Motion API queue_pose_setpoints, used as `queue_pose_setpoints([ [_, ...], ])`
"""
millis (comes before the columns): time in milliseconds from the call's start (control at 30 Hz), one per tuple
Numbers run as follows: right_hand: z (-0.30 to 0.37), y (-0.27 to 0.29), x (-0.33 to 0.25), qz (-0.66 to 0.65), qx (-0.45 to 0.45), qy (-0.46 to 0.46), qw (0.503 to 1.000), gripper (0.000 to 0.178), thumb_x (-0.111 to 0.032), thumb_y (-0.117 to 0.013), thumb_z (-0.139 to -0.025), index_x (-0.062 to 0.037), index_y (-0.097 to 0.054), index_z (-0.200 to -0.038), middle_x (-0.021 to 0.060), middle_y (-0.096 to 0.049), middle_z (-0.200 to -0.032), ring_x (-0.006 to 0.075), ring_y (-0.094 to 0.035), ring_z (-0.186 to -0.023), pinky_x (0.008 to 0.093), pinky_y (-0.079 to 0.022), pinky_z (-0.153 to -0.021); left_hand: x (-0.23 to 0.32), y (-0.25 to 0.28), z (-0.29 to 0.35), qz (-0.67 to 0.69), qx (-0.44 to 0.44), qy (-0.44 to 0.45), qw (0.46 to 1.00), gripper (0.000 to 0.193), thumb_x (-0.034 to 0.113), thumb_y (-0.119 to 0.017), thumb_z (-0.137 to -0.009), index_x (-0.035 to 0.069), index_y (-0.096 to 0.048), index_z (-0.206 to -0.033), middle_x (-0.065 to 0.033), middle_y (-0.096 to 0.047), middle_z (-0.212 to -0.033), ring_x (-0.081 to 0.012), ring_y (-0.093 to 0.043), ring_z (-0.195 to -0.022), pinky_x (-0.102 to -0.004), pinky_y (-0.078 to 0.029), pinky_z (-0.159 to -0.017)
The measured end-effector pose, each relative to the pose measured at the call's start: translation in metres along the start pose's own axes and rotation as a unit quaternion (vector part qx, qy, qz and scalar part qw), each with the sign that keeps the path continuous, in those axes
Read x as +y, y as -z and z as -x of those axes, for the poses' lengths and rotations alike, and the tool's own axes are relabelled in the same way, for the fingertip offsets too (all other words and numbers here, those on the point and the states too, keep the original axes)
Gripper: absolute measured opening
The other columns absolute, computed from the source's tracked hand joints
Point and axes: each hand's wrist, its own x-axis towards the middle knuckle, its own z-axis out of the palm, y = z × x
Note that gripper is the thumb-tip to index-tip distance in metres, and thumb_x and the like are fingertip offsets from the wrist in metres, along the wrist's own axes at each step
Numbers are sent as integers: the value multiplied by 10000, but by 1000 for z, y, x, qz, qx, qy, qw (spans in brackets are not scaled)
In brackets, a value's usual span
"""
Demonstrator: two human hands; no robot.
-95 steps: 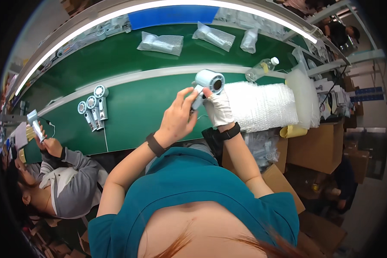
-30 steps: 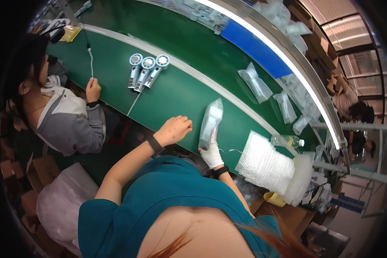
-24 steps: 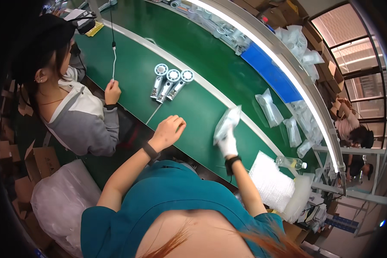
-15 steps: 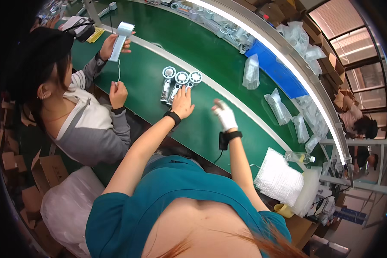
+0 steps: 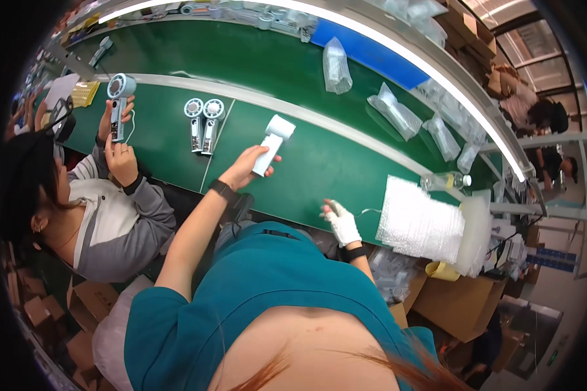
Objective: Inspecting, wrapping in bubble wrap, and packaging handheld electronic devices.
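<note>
My left hand [image 5: 244, 168] is closed round the handle of a pale handheld fan [image 5: 274, 140], lifted over the green table with its round head pointing away from me. My right hand [image 5: 342, 224] wears a white glove that leaves fingertips bare. It hovers by the table's near edge, fingers apart and nothing in them, beside a stack of bubble-wrap sheets [image 5: 417, 218]. Left of my left hand lie two more handheld fans, a left one [image 5: 194, 124] and a right one [image 5: 211, 124], side by side with their handles' inner parts exposed.
At the left, a co-worker holds another handheld fan [image 5: 119, 98]. A clear plastic bottle [image 5: 445, 181] lies behind the bubble wrap. Wrapped packages [image 5: 394, 112] and a blue tray [image 5: 372, 53] sit beyond the pale divider rail [image 5: 287, 101]. A cardboard box [image 5: 456, 303] stands at lower right.
My left hand has picked up one of three fans and brought it right. My right hand has moved toward the bubble wrap. The co-worker's fan has been turned round.
</note>
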Motion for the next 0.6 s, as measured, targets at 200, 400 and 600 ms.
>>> queue_pose_setpoints([
  [200,-16,28,-48,60,249,247,935,528,-272,-514,-886,-36,-359,-1332,217,-449,-1291,349,-476,-1156,371,-386,-948,-8,-96,20,-317,-25,-62,946,320,111,-648,-779,29,-434,-1002,-117,-599,-880,-221,-613,-680,-308,-482,-562],
  [400,-24,69,-108,469,249,285,798,668,-442,-502,-814,-124,-329,-1376,208,-298,-1403,390,-316,-1267,549,-197,-1029,-39,-161,9,-600,-52,-309,737,300,65,-625,-683,43,-458,-932,-135,-546,-884,-339,-573,-760,-425,-472,-639],
  [600,-2,97,-98,503,221,338,764,590,-363,-545,-799,-75,-426,-1300,176,-426,-1310,353,-390,-1201,522,-263,-993,-60,-190,-4,-615,-69,-321,717,329,51,-622,-668,37,-452,-949,-141,-534,-869,-332,-572,-771,-415,-478,-638],
])
